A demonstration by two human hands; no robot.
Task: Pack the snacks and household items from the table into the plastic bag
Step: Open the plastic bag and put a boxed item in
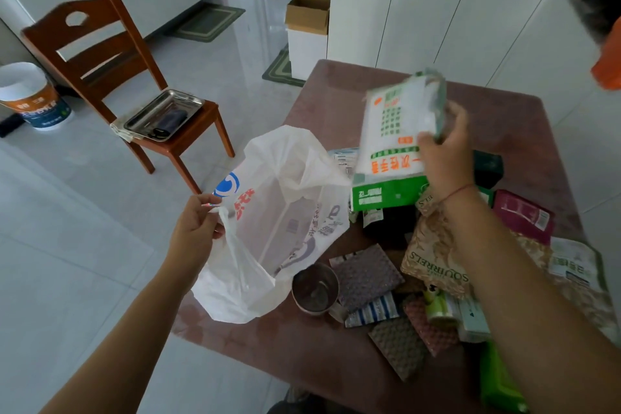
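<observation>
A white plastic bag (268,232) with blue and red print stands open at the table's left edge. My left hand (196,228) pinches its left handle and holds the mouth open. My right hand (443,151) grips a white and green packet of disposable gloves (396,131), lifted above the table just right of the bag's mouth. Below it lies a green and white box (383,193). Snack packs crowd the table, among them a brown Squirrels bag (433,255) partly under my right forearm.
On the reddish table (336,360) lie a metal cup (314,289), several textured cloths (366,274), a striped sachet (373,311) and a maroon box (524,215). A wooden chair (117,67) with a steel tray stands to the left. White cabinets (437,20) are behind.
</observation>
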